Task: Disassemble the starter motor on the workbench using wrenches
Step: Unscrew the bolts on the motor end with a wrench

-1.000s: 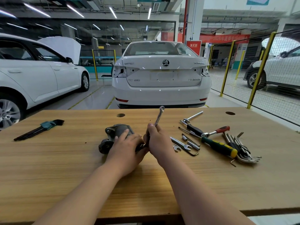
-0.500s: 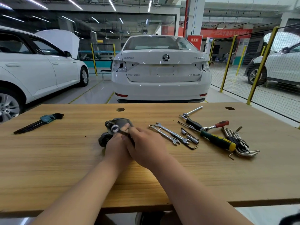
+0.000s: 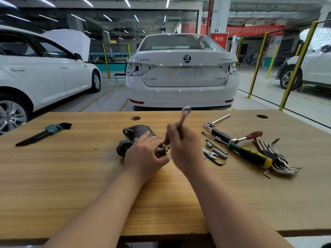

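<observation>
The grey starter motor (image 3: pixel 138 134) lies on the wooden workbench (image 3: pixel 71 176), a little left of centre. My left hand (image 3: pixel 145 154) lies over its near end and grips it. My right hand (image 3: pixel 186 147) is closed round the shaft of a silver combination wrench (image 3: pixel 184 117). The wrench is blurred and stands upright, its ring end up over the table's far edge. Its lower end is down by the motor's near end (image 3: pixel 161 150), between my two hands; whether it sits on a nut is hidden.
A hex key set in a teal holder (image 3: pixel 44 133) lies far left. To the right lie loose wrenches and sockets (image 3: pixel 213 153), a T-handle (image 3: pixel 217 121), a red-handled ratchet (image 3: pixel 249 136), a green-yellow screwdriver (image 3: pixel 249 154) and a fan of hex keys (image 3: pixel 279 161). White cars stand beyond the bench.
Half a second ago both hands were clasped over the motor with the wrench low. My right hand has since swung to the right and the wrench has come upright.
</observation>
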Demonstrator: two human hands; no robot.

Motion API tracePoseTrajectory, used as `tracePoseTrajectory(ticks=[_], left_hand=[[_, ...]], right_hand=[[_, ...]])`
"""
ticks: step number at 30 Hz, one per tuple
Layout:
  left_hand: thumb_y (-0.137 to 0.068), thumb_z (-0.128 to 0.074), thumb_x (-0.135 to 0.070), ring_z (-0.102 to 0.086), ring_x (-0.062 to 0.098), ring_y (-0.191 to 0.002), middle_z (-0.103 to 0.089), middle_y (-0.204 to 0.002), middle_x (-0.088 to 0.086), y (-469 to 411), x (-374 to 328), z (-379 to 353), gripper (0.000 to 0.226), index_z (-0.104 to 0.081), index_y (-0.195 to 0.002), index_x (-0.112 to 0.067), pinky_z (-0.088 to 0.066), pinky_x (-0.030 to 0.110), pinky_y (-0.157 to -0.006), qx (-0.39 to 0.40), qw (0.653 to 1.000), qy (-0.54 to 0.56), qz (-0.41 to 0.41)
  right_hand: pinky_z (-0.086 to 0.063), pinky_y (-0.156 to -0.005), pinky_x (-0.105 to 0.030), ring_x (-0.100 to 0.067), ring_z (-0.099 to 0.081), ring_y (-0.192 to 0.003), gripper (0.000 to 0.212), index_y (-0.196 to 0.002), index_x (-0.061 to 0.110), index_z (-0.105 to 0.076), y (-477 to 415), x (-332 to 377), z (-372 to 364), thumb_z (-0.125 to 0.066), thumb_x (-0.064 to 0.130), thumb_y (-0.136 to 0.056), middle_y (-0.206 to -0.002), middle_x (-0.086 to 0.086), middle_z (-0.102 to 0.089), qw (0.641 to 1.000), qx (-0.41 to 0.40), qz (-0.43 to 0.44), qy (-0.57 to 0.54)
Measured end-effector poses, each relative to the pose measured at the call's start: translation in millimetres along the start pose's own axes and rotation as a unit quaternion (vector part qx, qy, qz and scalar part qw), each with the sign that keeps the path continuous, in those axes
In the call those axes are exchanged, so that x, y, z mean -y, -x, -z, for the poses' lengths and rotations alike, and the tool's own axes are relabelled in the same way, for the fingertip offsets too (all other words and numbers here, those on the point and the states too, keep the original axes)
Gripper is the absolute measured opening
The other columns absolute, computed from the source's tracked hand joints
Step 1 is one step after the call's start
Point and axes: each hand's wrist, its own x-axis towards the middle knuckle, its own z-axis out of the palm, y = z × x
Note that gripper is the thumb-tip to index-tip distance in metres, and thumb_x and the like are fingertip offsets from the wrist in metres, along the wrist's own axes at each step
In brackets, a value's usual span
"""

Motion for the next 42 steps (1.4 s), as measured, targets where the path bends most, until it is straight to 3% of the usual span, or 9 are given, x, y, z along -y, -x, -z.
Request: tracePoseTrajectory(ticks=[2,4,9,12,16,21,30,37,42], left_hand=[[-0.076,-0.063,-0.056,-0.037,0.017,-0.133,-0.056,-0.129,-0.009,-0.1,5.5,-2.2,0.054,-0.061,-0.12,-0.025,-0.03,0.047,-0.109,0.01,0.999,-0.005,-0.032],[-0.073,-0.07,-0.051,-0.043,0.02,-0.129,-0.061,-0.124,-0.004,1.3,7.3,-2.6,0.052,-0.065,-0.115,-0.02,-0.034,0.048,-0.106,-0.006,0.998,0.007,-0.06],[-0.069,-0.08,-0.031,-0.053,0.026,-0.12,-0.067,-0.113,0.004,2.9,3.1,-6.0,0.041,-0.071,-0.103,-0.01,-0.044,0.049,-0.097,-0.037,0.994,0.044,-0.093],[-0.07,-0.077,-0.034,-0.052,0.024,-0.12,-0.066,-0.114,0.0,5.7,0.8,-8.6,0.039,-0.07,-0.103,-0.014,-0.045,0.04,-0.097,-0.058,0.994,0.047,-0.084],[-0.074,-0.072,-0.042,-0.044,0.021,-0.127,-0.061,-0.122,-0.001,8.3,0.7,-9.5,0.047,-0.066,-0.112,-0.015,-0.029,0.029,-0.103,-0.058,0.996,0.055,-0.04],[-0.077,-0.069,-0.044,-0.036,0.017,-0.132,-0.056,-0.129,-0.004,11.1,2.9,-7.6,0.05,-0.062,-0.119,-0.017,-0.021,0.023,-0.105,-0.036,0.997,0.064,-0.037],[-0.081,-0.067,-0.034,-0.04,0.02,-0.13,-0.059,-0.124,-0.002,11.1,4.7,-10.1,0.039,-0.063,-0.116,-0.017,-0.027,0.028,-0.103,-0.043,0.997,0.057,-0.039],[-0.083,-0.063,-0.041,-0.039,0.02,-0.13,-0.059,-0.125,-0.002,10.9,2.2,-7.6,0.041,-0.064,-0.116,-0.016,-0.025,0.026,-0.102,-0.038,0.997,0.056,-0.03],[-0.083,-0.064,-0.038,-0.041,0.023,-0.129,-0.061,-0.123,0.0,10.6,-0.5,-6.9,0.038,-0.066,-0.113,-0.014,-0.028,0.028,-0.1,-0.04,0.997,0.052,-0.028]], right_hand=[[-0.04,-0.041,-0.023,-0.01,-0.05,-0.044,0.033,-0.075,0.014,-0.058,-13.9,-8.1,9.0,-0.044,0.032,-0.099,-0.057,0.001,-0.062,0.971,-0.032,-0.185,-0.144],[-0.039,-0.039,-0.023,-0.013,-0.047,-0.041,0.032,-0.082,0.011,-0.058,-18.1,-19.7,14.3,-0.043,0.034,-0.099,-0.058,-0.002,-0.063,0.912,-0.034,-0.319,-0.255],[-0.038,-0.037,-0.017,-0.01,-0.042,-0.035,0.031,-0.078,0.014,-0.056,-7.2,-35.1,7.7,-0.046,0.035,-0.098,-0.052,0.0,-0.059,0.804,-0.059,-0.453,-0.382],[-0.041,-0.037,-0.017,-0.011,-0.046,-0.038,0.032,-0.077,0.014,-0.057,-4.4,-38.7,10.3,-0.046,0.035,-0.098,-0.052,0.0,-0.06,0.79,-0.081,-0.444,-0.415],[-0.044,-0.04,-0.018,-0.01,-0.048,-0.038,0.034,-0.076,0.015,-0.056,2.0,-38.0,11.6,-0.044,0.037,-0.099,-0.054,0.0,-0.061,0.777,-0.073,-0.448,-0.437],[-0.044,-0.04,-0.018,-0.009,-0.048,-0.039,0.034,-0.076,0.014,-0.056,4.4,-36.0,12.1,-0.045,0.036,-0.099,-0.054,-0.001,-0.062,0.749,-0.069,-0.482,-0.449],[-0.052,-0.044,-0.022,-0.011,-0.063,-0.046,0.028,-0.08,0.008,-0.056,10.2,-34.3,15.1,-0.045,0.025,-0.1,-0.065,-0.009,-0.07,0.7,-0.043,-0.51,-0.498],[-0.052,-0.043,-0.021,-0.011,-0.063,-0.045,0.026,-0.085,0.008,-0.058,14.3,-31.3,13.4,-0.046,0.026,-0.1,-0.062,-0.008,-0.07,0.698,-0.076,-0.503,-0.504],[-0.051,-0.045,-0.02,-0.01,-0.059,-0.042,0.024,-0.085,0.01,-0.059,14.0,-33.3,9.0,-0.048,0.026,-0.098,-0.06,-0.004,-0.069,0.725,-0.083,-0.493,-0.474]])
